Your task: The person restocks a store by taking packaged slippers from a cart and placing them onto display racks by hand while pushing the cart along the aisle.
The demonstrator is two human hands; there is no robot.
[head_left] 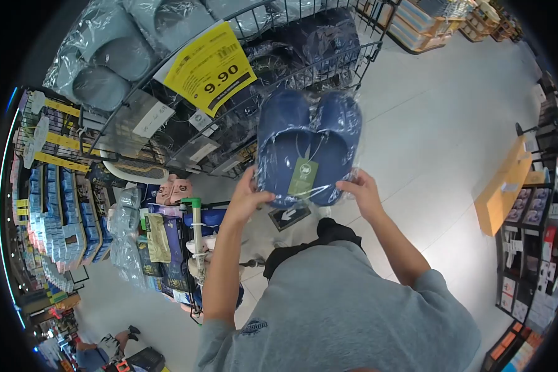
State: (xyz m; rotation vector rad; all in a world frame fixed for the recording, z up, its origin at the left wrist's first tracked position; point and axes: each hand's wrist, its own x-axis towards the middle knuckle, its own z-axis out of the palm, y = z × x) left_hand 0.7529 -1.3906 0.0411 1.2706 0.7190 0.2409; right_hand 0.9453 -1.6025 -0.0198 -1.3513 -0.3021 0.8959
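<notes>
Two hands, left hand (247,199) at seven o'clock, right hand (361,192) at four, pinch the bagged blue slippers (336,149), at twelve o'clock from the grey shirt (359,304). Probably light, flexible, slippery in plastic; the heel sides seem safest hold.

yellow price sign (212,68), plastic-wrapped grey slippers (125,56), loaded shopping cart (198,232), pale floor (415,130)

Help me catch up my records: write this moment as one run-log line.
left hand: pinching bagged blue slippers, left edge | right hand: pinching right edge | green tag: on slippers | yellow price sign: reads 9.90
</notes>
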